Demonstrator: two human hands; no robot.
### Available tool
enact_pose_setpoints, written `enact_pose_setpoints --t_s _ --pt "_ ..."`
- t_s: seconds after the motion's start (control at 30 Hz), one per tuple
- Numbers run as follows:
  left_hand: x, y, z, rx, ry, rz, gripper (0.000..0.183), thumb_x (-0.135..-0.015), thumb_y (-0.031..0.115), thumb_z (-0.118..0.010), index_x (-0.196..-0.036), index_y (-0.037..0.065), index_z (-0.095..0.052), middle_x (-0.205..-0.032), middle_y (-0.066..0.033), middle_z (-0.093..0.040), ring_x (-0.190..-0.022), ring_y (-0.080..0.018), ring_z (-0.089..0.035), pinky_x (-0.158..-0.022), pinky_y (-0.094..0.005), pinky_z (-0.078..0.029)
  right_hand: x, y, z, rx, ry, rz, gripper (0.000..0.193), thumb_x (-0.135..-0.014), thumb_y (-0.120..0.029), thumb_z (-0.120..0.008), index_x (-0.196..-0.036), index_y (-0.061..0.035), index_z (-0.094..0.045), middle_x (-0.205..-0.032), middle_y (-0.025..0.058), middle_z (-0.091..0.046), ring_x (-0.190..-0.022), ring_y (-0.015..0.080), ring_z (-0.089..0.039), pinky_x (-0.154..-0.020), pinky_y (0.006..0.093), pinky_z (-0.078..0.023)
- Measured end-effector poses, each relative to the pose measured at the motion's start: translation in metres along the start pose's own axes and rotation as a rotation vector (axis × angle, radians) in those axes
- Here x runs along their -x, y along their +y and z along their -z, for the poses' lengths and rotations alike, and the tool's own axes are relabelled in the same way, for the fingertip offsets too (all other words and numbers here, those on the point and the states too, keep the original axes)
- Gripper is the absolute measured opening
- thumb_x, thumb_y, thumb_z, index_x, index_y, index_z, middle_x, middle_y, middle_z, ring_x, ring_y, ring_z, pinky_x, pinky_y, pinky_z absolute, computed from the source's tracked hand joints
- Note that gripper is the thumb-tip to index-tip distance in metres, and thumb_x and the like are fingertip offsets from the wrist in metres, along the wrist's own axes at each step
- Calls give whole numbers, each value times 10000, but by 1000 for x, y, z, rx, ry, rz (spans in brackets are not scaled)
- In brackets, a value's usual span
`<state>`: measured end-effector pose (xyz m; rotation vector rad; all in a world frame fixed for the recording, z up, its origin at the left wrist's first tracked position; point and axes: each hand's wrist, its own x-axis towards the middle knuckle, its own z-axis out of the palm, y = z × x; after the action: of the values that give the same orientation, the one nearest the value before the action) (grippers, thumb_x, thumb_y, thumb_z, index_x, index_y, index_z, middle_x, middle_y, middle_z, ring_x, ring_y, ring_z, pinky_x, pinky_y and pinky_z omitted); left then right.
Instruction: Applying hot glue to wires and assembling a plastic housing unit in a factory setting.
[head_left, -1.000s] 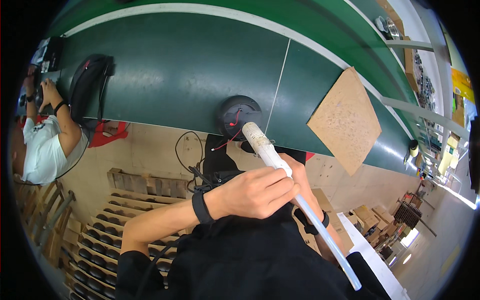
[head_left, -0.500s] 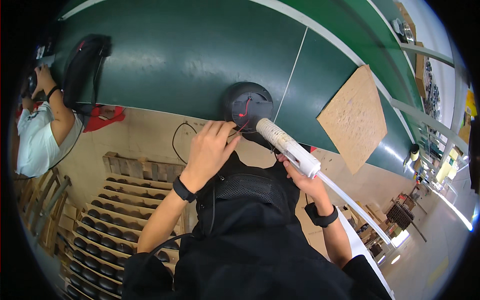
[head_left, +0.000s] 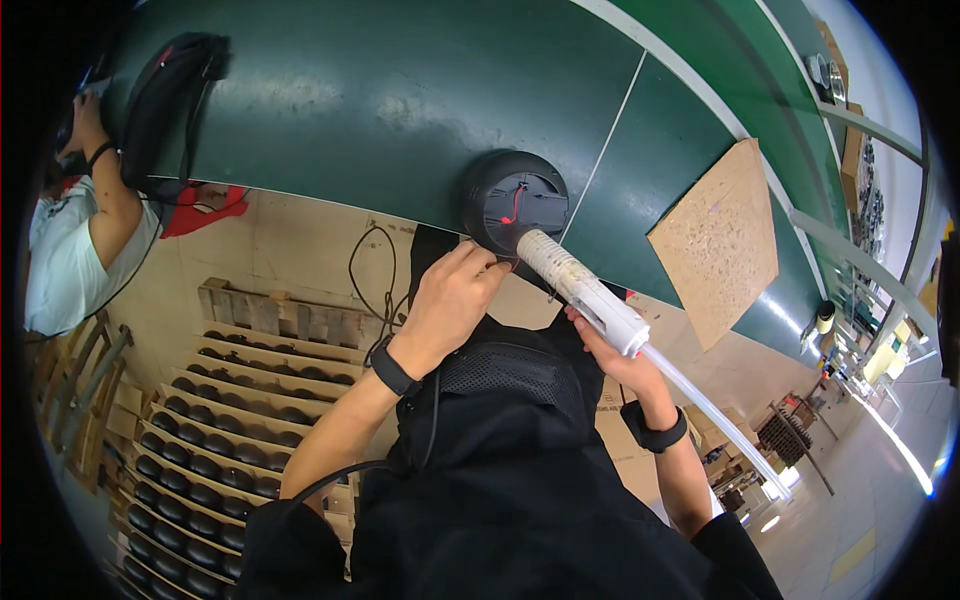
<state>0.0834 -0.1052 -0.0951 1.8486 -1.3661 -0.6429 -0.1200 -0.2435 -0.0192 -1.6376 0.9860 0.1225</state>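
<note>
A round black housing (head_left: 515,205) rests at the near edge of the green table, its recessed face turned up. Inside the recess lies a red wire (head_left: 514,205) with a small red connector. Just below the rim my left hand (head_left: 455,298) is closed, its fingertips pinching a thin wire, mostly hidden by the fingers. My right hand (head_left: 615,352) is wrapped round the handle of a white glue gun (head_left: 585,292). The gun's ribbed front end points at the lower right of the housing. A long clear glue stick (head_left: 715,420) sticks out of its back.
A brown board (head_left: 722,245) lies on the green table (head_left: 330,110) at right. Far left, a person (head_left: 85,235) works beside a black bag (head_left: 170,110). Racks of black rounded parts (head_left: 205,470) stand below left. Black cables (head_left: 372,275) hang by the table edge.
The view has shifted slightly. My left hand has come closer to the housing's lower rim, and less of the wire at its fingertips shows. The glue gun stays aimed at the housing.
</note>
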Motion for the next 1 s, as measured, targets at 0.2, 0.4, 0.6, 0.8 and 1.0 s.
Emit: enact_pose_setpoints --t_s 0.2,0.4,0.6,0.8,1.0 --pt "0 -4 -1 0 7 22 148 -814 34 -710 -956 -1 -736 -986 -71 -674 -973 -257 -638 -799 -371 -551 -2 -3 0 195 30 173 133 -815 -23 -707 -924 14 -640 -810 145 -608 -679 307 -620 -644 348 -491" --pt "0 -5 -2 38 15 30 141 -814 27 -716 -947 -18 -732 -993 -101 -673 -997 -285 -632 -825 -393 -543 1 -3 7 316 -32 75 222 -866 -65 -694 -1073 14 -684 -911 144 -712 -785 218 -693 -717 320 -526" --pt "-1 -4 -2 49 10 38 135 -820 21 -716 -946 -26 -728 -997 -103 -675 -1001 -289 -630 -824 -394 -544 1 0 9 329 -27 203 136 -797 -43 -711 -915 -2 -656 -776 136 -639 -673 312 -643 -625 364 -503" --pt "-1 -2 0 52 13 55 138 -823 16 -714 -954 -25 -728 -1003 -100 -674 -1008 -288 -628 -825 -396 -543 -3 -5 8 378 -25 235 125 -776 -30 -714 -879 -12 -646 -757 131 -625 -637 314 -625 -591 375 -487" --pt "0 -3 -1 60 21 47 144 -818 12 -715 -958 -19 -728 -1006 -98 -672 -1013 -288 -626 -830 -397 -542 -1 1 8 425 -4 194 127 -794 -35 -712 -906 -5 -661 -745 140 -645 -646 278 -648 -599 353 -496"
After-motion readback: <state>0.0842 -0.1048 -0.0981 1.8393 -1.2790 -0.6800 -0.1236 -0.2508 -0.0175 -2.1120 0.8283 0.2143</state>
